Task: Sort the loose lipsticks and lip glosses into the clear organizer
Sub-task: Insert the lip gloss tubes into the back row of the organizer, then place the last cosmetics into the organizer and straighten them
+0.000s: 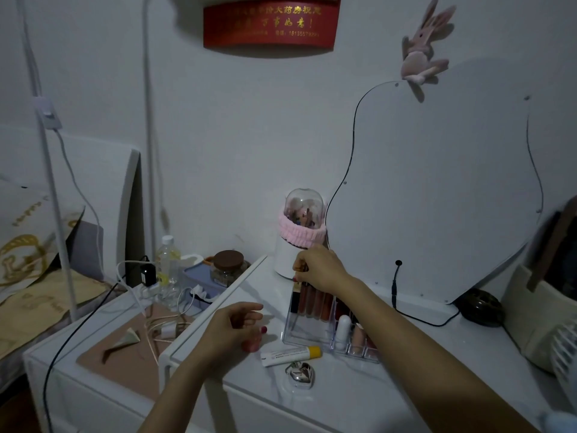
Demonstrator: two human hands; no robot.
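The clear organizer (pixel 299 331) stands on the white dresser top, with several brown and reddish lip glosses (pixel 312 300) upright in its back row and a white tube (pixel 342 332) and lipsticks in the front slots. My right hand (pixel 318 270) is above the back row, its fingers pinched on the top of a lip gloss that stands in the organizer. My left hand (pixel 237 326) hovers to the left of the organizer, fingers loosely curled and holding nothing. A white tube with a yellow cap (pixel 292 355) lies on the dresser in front of the organizer.
A silver heart-shaped item (pixel 300 375) lies near the front edge. A domed white holder with a pink band (pixel 301 232) and a curved mirror (pixel 437 195) stand behind. Cables, a bottle (pixel 168 260) and a jar (pixel 229 267) crowd the lower table at left. A fan (pixel 565 351) sits at right.
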